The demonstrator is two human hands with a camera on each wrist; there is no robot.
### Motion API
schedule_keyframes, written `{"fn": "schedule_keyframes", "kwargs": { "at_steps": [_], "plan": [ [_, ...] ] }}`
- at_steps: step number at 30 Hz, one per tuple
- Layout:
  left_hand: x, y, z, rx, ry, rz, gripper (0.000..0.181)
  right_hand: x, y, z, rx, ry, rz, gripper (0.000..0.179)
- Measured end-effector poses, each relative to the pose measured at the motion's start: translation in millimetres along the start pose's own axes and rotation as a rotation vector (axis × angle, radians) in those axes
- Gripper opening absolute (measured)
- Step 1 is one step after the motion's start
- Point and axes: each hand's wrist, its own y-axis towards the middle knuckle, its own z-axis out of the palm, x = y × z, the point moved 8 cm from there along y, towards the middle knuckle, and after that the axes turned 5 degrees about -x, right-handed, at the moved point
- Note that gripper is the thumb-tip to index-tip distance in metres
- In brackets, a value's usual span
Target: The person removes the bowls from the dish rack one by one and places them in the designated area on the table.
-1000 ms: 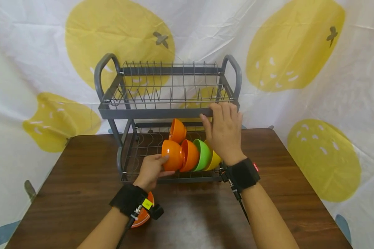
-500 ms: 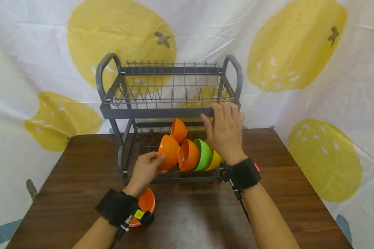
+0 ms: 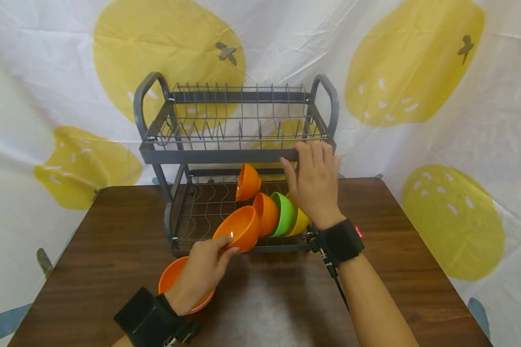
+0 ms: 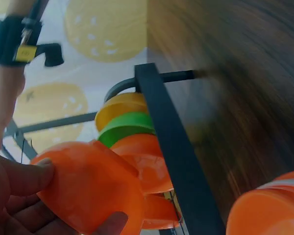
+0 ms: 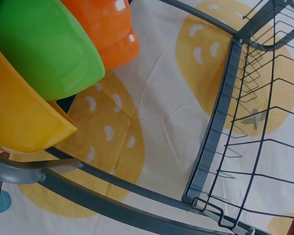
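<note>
My left hand [image 3: 199, 272] pinches an orange bowl [image 3: 240, 229] by its rim, thumb on one side and fingers on the other. The bowl tilts over the front edge of the rack's lower tier. In the left wrist view, the held bowl [image 4: 88, 186] overlaps the orange bowls behind it. My right hand [image 3: 316, 185] grips the front rail of the grey two-tier dish rack [image 3: 217, 156]. On the lower tier an orange bowl [image 3: 267, 214], a green bowl [image 3: 285, 214] and a yellow bowl [image 3: 301, 222] lean in a row. Another orange bowl [image 3: 248, 183] leans behind them.
A stack of orange bowls [image 3: 170, 277] stands on the wooden table [image 3: 278, 308] at the front left, partly under my left forearm. Wire dividers [image 3: 243, 127] line the upper tier. A white curtain [image 3: 286, 38] with yellow fruit prints hangs behind the rack.
My left hand has drawn the orange bowl away from the row, toward me and down, and tipped it over. The right hand has stayed on the rail.
</note>
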Motion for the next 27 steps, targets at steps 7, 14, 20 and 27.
{"fn": "schedule_keyframes", "kwargs": {
  "at_steps": [7,14,20,27],
  "plan": [
    [-12.8,-22.0,6.3,0.020,0.170,0.092,0.005,0.2,-0.3,0.6,0.012,0.011,0.010,0.037],
    [-23.6,-36.3,16.3,-0.025,0.347,0.285,0.008,-0.1,0.3,-0.6,0.012,0.015,0.013,0.037],
    [-27.5,-45.7,30.5,0.015,0.420,0.358,0.009,0.6,0.2,-0.5,0.019,0.019,0.016,0.037],
    [-33.0,-54.6,41.7,0.053,0.475,0.388,0.006,0.3,1.1,-1.0,0.009,0.012,0.011,0.037]
  ]
}}
